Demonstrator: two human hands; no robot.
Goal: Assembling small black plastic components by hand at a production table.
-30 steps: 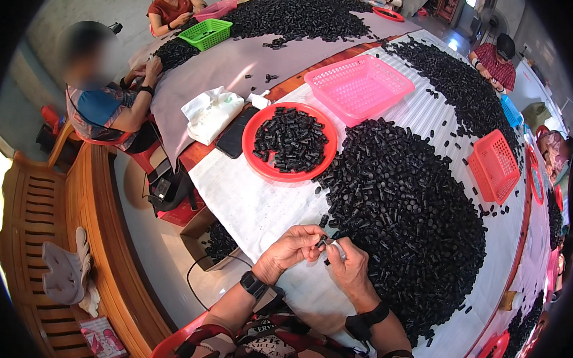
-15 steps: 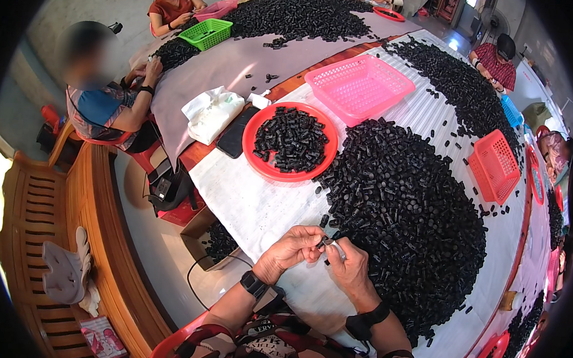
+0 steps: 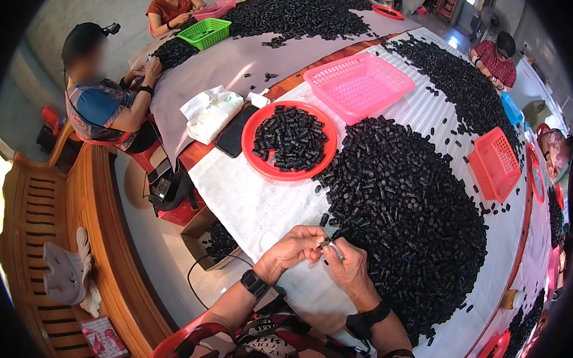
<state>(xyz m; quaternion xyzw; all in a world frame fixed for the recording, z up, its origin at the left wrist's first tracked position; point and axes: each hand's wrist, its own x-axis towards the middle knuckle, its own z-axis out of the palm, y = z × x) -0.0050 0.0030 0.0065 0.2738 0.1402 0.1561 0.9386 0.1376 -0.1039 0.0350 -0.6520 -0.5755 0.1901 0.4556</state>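
My left hand (image 3: 298, 248) is closed in a pinch on a small black cylindrical part (image 3: 324, 244) at the table's near edge. Close against it, my right hand (image 3: 351, 270) is closed too, thumb and fingers at the same part. A pale glint shows by the right fingertips, too small to name. Just beyond and to the right lies a big pile of black cylindrical parts (image 3: 400, 203). Ahead of my hands, a round red tray (image 3: 251, 123) holds more such parts.
A pink basket (image 3: 316, 91) stands beyond the pile, and a coral basket (image 3: 492, 163) at right. A phone (image 3: 233, 135) and a white tissue pack (image 3: 211, 114) lie left of the tray. A cardboard box (image 3: 197, 239) is below the table edge. Several co-workers sit around the tables.
The small black part has turned slightly between my fingertips. Both hands stay in nearly the same place. At the left, a co-worker's head has shifted a little.
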